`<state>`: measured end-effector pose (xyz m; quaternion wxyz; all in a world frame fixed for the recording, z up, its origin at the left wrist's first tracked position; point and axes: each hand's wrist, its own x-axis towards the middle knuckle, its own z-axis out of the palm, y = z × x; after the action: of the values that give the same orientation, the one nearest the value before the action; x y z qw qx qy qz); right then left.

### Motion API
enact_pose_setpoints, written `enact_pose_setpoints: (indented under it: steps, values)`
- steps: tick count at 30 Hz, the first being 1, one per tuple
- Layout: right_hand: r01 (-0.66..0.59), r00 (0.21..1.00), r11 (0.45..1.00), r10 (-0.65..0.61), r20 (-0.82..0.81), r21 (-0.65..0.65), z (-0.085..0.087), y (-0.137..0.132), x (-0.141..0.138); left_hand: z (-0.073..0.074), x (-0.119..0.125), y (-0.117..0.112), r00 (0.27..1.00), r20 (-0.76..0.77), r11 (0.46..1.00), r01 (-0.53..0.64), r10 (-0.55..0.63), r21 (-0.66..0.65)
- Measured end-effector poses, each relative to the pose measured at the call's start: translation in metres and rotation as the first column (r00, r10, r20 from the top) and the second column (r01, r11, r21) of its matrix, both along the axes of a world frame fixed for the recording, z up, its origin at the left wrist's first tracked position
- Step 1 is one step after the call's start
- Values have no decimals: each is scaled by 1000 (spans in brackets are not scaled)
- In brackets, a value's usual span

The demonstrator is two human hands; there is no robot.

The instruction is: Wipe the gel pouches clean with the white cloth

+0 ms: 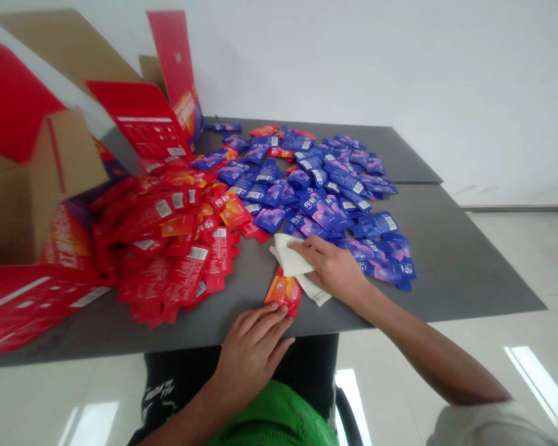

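Note:
A red-and-orange sachet lies at the front of the grey table. My left hand rests at the table's edge, its outstretched fingertips pressing on the sachet's near end and the thumb apart. Folded in my right hand is a white cloth, pinched between thumb and fingers. The cloth covers the far end of that sachet. Just beyond my right hand spreads a pile of blue-purple sachets. Left of both hands is a heap of red sachets, some with barcodes showing.
An open red carton stands at the left edge, with the red heap against its side. Behind it is a second open carton with raised flaps. The grey table has a white wall behind it. Pale floor tiles show around it.

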<state>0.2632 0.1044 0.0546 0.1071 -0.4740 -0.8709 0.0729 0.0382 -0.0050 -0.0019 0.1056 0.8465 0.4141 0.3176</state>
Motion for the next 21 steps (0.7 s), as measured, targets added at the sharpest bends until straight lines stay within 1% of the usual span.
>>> enact_pose_setpoints:
  steps: [1,3,5,6,8,10,12,13,15,16,18,20,21]
  values:
    - [-35,999,999,35,-32,10,1,-9,-1,-1,0,0,1000,0,1000,-3,3,2]
    - [-144,985,990,144,-92,0,-1,-31,-5,-2,0,-1,1000,-6,1000,-18,19,10]
    - [-237,966,970,229,-121,-50,-6,-46,-10,-2,0,-2,999,-13,999,-39,40,19]
    - [-255,961,964,243,-130,-82,-9,-48,-11,-2,-1,-2,999,-16,999,-43,44,17]
    - [-221,970,968,205,-132,-123,-14,-40,-11,-1,-1,-1,1000,-22,1000,-22,22,3]
    - [-132,988,984,121,-98,-119,-15,-19,-7,1,-2,0,1000,-19,1000,9,-9,-17]
    - [-30,999,997,28,-32,-76,-11,1,-2,2,-2,2,1000,-11,999,23,-23,-26]
    - [7,1000,999,-7,-8,-52,-8,7,1,3,-2,3,1000,-6,999,23,-23,-30]
    - [24,1000,1000,-24,-12,-10,-3,5,3,3,-2,3,1000,3,999,22,-22,-35]
    - [-4,999,1000,4,-43,2,-1,-2,2,3,-2,3,1000,3,999,21,-20,-37]
    - [-113,987,994,111,-117,-5,-2,-24,-3,2,-2,3,1000,-1,1000,5,-5,-21]
    - [-208,967,977,197,-164,-52,-7,-43,-9,1,-2,2,1000,-8,1000,-17,17,1]
    - [-231,961,969,214,-174,-83,-10,-48,-12,1,-2,2,1000,-12,1000,-25,25,4]
